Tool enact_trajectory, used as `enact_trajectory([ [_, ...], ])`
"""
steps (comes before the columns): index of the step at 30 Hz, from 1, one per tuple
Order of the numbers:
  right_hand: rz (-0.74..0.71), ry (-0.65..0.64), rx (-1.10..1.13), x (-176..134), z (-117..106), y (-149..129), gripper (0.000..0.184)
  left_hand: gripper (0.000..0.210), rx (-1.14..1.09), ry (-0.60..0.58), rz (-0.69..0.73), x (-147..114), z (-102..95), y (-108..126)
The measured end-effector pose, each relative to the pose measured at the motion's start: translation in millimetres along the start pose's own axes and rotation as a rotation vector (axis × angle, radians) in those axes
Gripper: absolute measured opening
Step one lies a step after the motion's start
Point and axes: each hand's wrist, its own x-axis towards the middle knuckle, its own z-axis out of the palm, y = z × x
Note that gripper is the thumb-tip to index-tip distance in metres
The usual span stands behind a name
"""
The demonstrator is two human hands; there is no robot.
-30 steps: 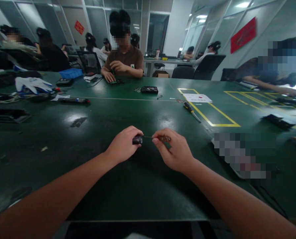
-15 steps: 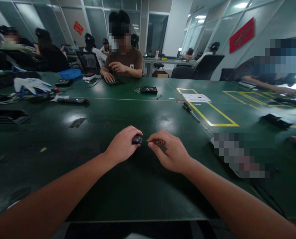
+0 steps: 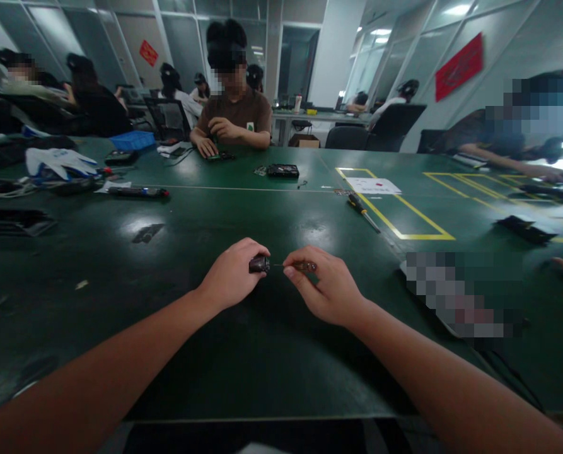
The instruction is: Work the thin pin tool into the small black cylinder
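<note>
My left hand (image 3: 234,272) is closed around a small dark, rounded object (image 3: 259,264), whose end sticks out between thumb and fingers. What kind of object it is, I cannot make out. Opposite it, my right hand (image 3: 327,285) pinches a small screwdriver with a brownish, see-through handle (image 3: 304,266). Its thin shaft points left toward the end of the dark object; whether the tip touches it is too fine to tell. Both hands are held close together over the near middle of the green table (image 3: 205,372).
Beyond my hands lies a yellow-and-black screwdriver (image 3: 364,212) beside a white paper (image 3: 374,186). A blurred-out flat device (image 3: 451,296) lies to the right. Black parts (image 3: 284,171), a white glove (image 3: 61,164) and a blue tray (image 3: 133,140) are farther off. A co-worker (image 3: 236,116) sits opposite.
My right hand has shifted slightly to the right with the small screwdriver, widening the gap to the dark object a little. My left hand is almost unmoved.
</note>
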Motion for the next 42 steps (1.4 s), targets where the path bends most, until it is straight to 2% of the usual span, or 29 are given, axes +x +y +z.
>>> enact_trajectory([
  [8,0.035,-0.036,0.031,1,1,-1,0.007,0.026,0.0,-0.016,-0.01,0,0.1,2],
  [22,0.108,-0.071,-0.044,1,4,3,0.009,0.026,-0.01,0.003,-0.039,1,-2.0,4],
  [27,0.173,-0.05,-0.072,1,4,8,0.008,0.033,-0.021,-0.01,-0.095,1,-3.8,5],
  [31,0.195,-0.003,-0.07,2,1,10,0.008,0.046,-0.073,0.035,-0.164,1,-4.5,4],
  [34,0.203,0.037,-0.069,4,-3,10,0.009,0.047,-0.066,0.051,-0.208,2,-4.1,1],
  [39,0.225,0.044,-0.066,4,-5,10,0.009,0.049,-0.007,-0.02,-0.267,0,-4.2,-11],
  [42,0.227,0.039,-0.054,3,-5,10,0.008,0.048,0.067,-0.073,-0.252,1,-3.5,-16],
])
